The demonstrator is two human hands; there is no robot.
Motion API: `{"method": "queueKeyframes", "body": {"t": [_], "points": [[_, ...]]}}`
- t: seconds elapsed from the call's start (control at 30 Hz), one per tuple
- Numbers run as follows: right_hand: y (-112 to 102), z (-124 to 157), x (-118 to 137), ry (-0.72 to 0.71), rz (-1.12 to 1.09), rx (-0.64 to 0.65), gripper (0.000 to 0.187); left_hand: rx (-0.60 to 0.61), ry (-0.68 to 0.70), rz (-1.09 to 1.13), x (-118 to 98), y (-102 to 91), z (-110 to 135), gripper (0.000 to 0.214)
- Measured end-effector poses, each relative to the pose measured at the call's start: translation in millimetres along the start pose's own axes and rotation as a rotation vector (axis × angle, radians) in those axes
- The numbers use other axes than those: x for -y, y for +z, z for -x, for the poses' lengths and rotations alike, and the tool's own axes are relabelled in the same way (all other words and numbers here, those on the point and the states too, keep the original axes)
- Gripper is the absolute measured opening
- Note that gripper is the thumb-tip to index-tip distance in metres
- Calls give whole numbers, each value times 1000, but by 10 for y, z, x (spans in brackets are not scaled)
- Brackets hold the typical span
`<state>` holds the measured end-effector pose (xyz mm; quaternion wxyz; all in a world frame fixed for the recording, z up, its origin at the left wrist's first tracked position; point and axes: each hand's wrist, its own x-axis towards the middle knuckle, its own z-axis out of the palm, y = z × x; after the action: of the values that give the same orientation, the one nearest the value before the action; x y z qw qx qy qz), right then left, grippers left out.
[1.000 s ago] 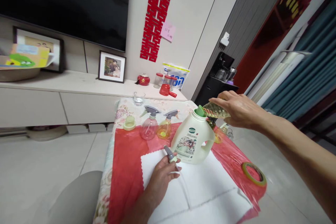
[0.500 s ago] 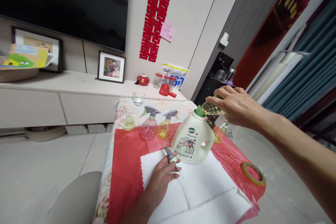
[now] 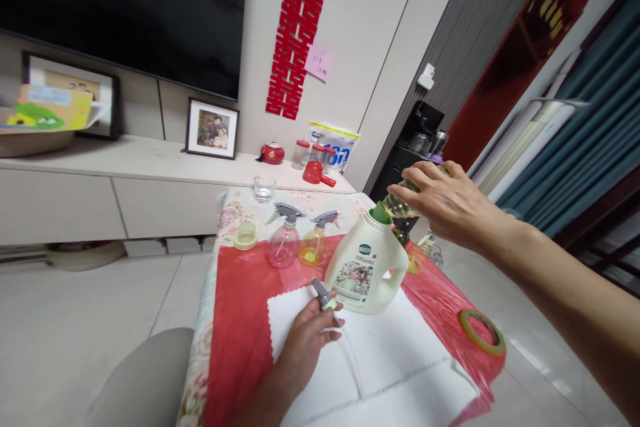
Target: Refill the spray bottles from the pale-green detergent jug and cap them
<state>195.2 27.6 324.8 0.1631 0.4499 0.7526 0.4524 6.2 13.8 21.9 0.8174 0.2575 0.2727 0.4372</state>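
Observation:
A white detergent jug (image 3: 369, 267) with a green spout stands uncapped on a white sheet (image 3: 400, 347). My right hand (image 3: 440, 197) is closed around a ribbed, yellowish see-through bottle (image 3: 400, 205), tipped so that its mouth meets the jug's spout. In front of the jug, my left hand (image 3: 310, 333) pinches a grey spray head (image 3: 324, 295), whose thin clear tube hangs down over the sheet. Behind them stand a pink spray bottle (image 3: 283, 245) and a yellow spray bottle (image 3: 313, 247). A pale green cap (image 3: 245, 235) sits left of these. Any flow of liquid is too small to make out.
Red plastic sheeting (image 3: 240, 307) covers part of the flowered tablecloth. A roll of tape (image 3: 483, 331) lies at the right edge. More bottles (image 3: 414, 259) are partly hidden behind the jug. A glass cup (image 3: 263, 188) stands at the far edge, near the cabinet (image 3: 150, 163).
My right hand has risen slightly, tipping the bottle a little more steeply into the jug's spout. My left hand with the spray head has stayed in place.

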Motion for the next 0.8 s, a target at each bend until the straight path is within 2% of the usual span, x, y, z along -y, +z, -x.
{"method": "queueKeyframes", "body": {"t": [0.13, 0.23, 0.37, 0.47, 0.53, 0.63, 0.8], "points": [[-5, 17, 22, 14, -17, 5, 52, -1, 2, -1, -2, -7, 6, 55], [63, 105, 14, 105, -92, 13, 56, 6, 7, 9, -6, -17, -4, 52], [195, 402, -26, 269, -247, 13, 65, 15, 22, 59, -12, -20, -20, 51], [242, 727, 58, 369, -487, -61, 63, -7, 63, 143, -28, -8, -13, 42], [260, 951, 233, 425, -655, -82, 63, 13, 110, 222, -54, -4, -11, 30], [331, 1265, 653, 453, -833, -47, 65, 5, 168, 369, -120, -17, -33, 21], [596, 1681, 1398, 428, -867, 87, 65, -111, 218, 555, -246, -36, -74, 10]]}}
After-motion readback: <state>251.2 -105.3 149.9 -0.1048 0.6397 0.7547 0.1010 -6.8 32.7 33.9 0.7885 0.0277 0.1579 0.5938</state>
